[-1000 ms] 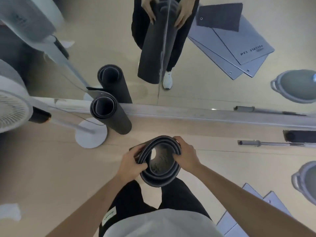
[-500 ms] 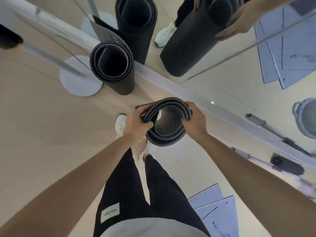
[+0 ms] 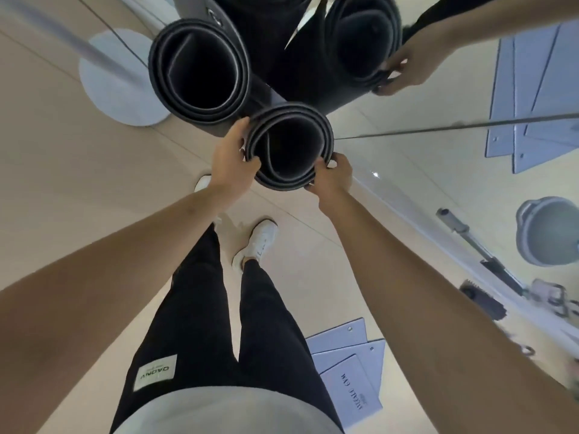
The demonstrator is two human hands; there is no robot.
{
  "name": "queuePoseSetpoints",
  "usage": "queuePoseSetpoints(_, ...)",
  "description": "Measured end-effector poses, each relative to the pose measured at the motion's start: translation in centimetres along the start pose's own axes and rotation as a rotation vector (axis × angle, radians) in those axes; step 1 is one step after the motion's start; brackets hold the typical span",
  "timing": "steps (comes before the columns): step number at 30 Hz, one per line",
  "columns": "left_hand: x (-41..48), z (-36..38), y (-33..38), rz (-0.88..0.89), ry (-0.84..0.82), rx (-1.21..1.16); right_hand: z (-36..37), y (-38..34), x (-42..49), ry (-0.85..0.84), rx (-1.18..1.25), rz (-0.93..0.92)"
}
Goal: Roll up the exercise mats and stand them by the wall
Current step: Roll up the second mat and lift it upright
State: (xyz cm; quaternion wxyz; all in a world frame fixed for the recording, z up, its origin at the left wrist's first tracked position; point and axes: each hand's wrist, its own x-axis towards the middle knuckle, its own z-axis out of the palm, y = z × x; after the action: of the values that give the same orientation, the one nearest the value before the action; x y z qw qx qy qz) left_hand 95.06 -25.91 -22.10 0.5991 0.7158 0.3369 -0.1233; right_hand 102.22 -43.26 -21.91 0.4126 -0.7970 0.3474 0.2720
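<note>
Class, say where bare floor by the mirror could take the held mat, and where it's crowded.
Free: floor right of the held mat roll, toward the metal pole. Crowded: left, with the standing roll and fan base.

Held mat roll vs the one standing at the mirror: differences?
The held mat is gripped at its rim by the left hand and right hand; the standing mat stands free, untouched. The standing mat's roll looks wider than the held mat's. Both dark, rolled, upright.

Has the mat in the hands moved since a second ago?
Yes. The held mat has closed in on the standing rolled mat by the mirror, and is now right beside it.
</note>
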Motion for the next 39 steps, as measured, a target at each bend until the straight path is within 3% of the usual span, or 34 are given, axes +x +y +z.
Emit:
queuePoseSetpoints(10,-2.8,1.5,-1.7,-0.151,-0.067,-0.126,-2.3,-1.2,2.9,-0.109,-0.129,0.013)
queuePoseSetpoints(18,-3.2,-2.6,-2.4,-0.338,-0.210,0.059,-5.3,0.3,-1.5,-0.171,-0.083,-0.071)
queuePoseSetpoints(30,-12.8,-5.9,0.4,-0.231,-0.208,0.262,-12.8,3.7,-13.3,-0.340,0.016,-0.204)
queuePoseSetpoints(33,-15.5,-5.8,2.3,-0.207,-0.203,0.221,-15.1,5.1,-16.3,-0.350,0.003,-0.260)
queuePoseSetpoints(36,-17.9,-4.6,4.4,-0.182,-0.195,0.150,-17.3,7.2,-19.0,-0.293,0.011,-0.274)
queuePoseSetpoints(39,-20.1,-2.9,5.8,-0.145,-0.329,0.201,-18.9,10.2,-21.6,-0.191,0.051,-0.222)
